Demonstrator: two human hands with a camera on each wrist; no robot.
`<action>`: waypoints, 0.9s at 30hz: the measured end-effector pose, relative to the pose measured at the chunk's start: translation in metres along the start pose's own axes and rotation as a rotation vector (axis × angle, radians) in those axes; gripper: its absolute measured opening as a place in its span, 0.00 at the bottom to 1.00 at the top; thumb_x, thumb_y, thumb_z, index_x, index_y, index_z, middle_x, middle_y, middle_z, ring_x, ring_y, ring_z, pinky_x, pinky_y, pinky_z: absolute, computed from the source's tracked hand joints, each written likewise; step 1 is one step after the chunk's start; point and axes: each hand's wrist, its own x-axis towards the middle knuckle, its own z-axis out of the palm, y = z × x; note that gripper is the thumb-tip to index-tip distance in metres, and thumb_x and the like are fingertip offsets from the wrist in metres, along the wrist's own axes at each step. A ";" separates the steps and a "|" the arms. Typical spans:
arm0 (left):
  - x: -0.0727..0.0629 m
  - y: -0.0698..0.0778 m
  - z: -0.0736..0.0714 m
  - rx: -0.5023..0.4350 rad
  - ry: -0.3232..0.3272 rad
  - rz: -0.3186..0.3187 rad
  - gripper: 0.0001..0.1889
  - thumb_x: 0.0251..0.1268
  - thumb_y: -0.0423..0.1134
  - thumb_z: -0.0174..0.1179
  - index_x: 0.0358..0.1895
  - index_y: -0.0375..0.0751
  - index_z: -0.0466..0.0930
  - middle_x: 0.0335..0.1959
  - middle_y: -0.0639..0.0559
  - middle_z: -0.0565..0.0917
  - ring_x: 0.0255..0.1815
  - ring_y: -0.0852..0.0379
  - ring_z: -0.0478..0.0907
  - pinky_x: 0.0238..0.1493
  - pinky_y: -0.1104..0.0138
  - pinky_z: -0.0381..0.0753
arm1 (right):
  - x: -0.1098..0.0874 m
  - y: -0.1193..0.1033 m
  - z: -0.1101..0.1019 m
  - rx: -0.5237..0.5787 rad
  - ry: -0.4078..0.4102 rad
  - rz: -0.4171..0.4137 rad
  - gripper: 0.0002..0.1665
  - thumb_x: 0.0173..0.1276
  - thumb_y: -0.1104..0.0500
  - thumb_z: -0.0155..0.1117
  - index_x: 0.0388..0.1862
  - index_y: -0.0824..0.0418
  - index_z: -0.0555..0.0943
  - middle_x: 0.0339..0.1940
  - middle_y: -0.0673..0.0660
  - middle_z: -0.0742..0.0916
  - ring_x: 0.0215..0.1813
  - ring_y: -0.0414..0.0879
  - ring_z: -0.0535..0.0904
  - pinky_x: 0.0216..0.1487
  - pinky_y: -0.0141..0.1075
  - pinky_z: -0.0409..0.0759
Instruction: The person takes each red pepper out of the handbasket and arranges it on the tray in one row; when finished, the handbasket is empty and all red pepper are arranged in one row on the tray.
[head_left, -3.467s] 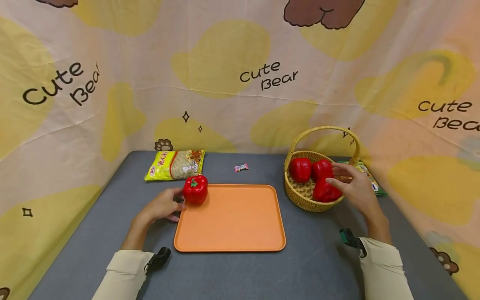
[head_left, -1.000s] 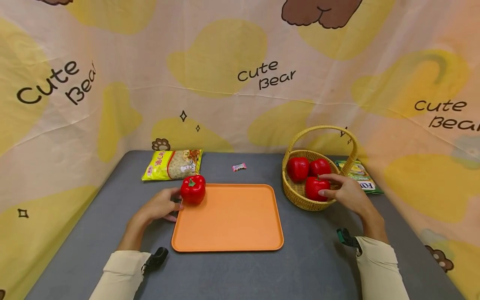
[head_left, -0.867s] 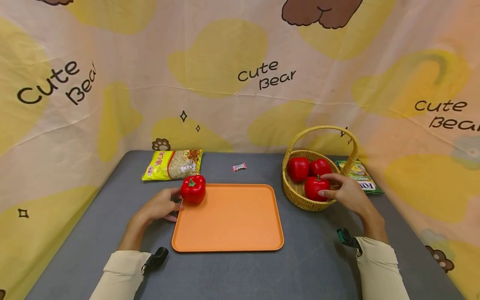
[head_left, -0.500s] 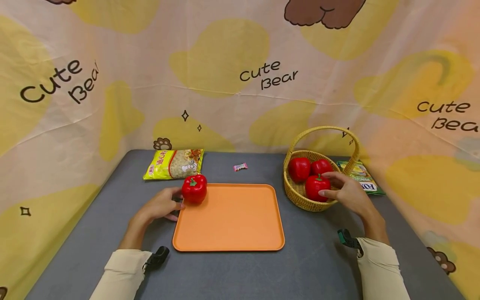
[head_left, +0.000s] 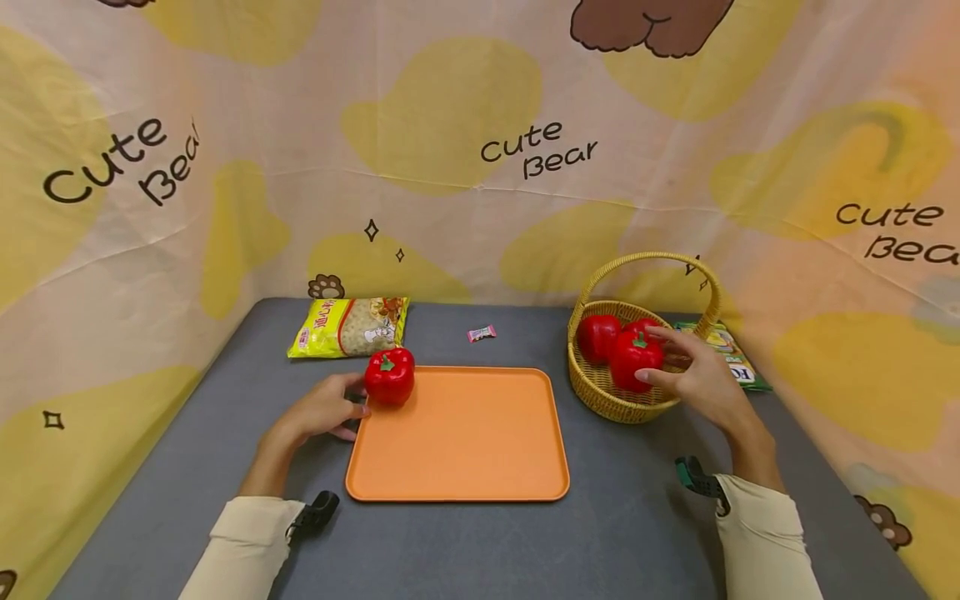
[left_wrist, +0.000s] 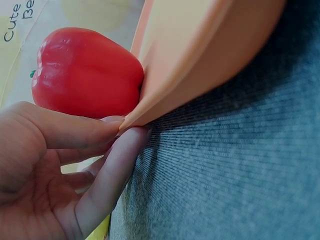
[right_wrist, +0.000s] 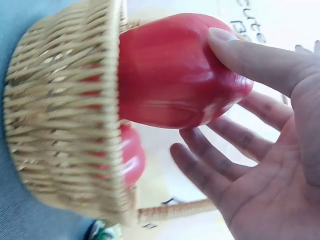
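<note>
Tray (head_left: 465, 442) is pinched narrowly by the left hand (head_left: 318, 408), while the wider-spread right hand (head_left: 707, 382) holds a pepper (head_left: 630, 364).

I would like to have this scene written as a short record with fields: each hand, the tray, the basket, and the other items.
left hand: pinches the left edge of the orange tray
right hand: holds a red pepper at the basket's mouth
on tray: another pepper, far left corner
wicker basket: right of tray, two more peppers visible inside
behind tray: yellow bag, pink wrapped sweet
beside basket: green packet, partly hidden
</note>
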 end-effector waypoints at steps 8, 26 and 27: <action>0.000 -0.001 0.001 0.007 -0.001 0.004 0.33 0.71 0.30 0.63 0.75 0.22 0.64 0.66 0.27 0.74 0.49 0.48 0.83 0.38 0.56 0.93 | -0.004 -0.028 0.002 -0.031 0.020 -0.067 0.45 0.67 0.52 0.79 0.80 0.60 0.71 0.68 0.64 0.75 0.64 0.63 0.79 0.50 0.16 0.77; -0.001 0.000 0.002 0.009 0.008 0.000 0.32 0.71 0.30 0.62 0.74 0.23 0.65 0.65 0.28 0.75 0.48 0.49 0.83 0.37 0.56 0.93 | 0.015 -0.051 0.060 0.032 -0.103 -0.166 0.44 0.63 0.57 0.82 0.75 0.64 0.74 0.69 0.64 0.74 0.68 0.66 0.77 0.70 0.63 0.78; -0.001 0.000 0.002 0.011 0.009 0.001 0.32 0.71 0.31 0.63 0.74 0.23 0.65 0.65 0.28 0.75 0.47 0.49 0.83 0.37 0.57 0.93 | 0.017 -0.051 0.064 0.034 -0.108 -0.172 0.44 0.62 0.57 0.82 0.75 0.64 0.74 0.68 0.64 0.74 0.68 0.66 0.78 0.70 0.63 0.78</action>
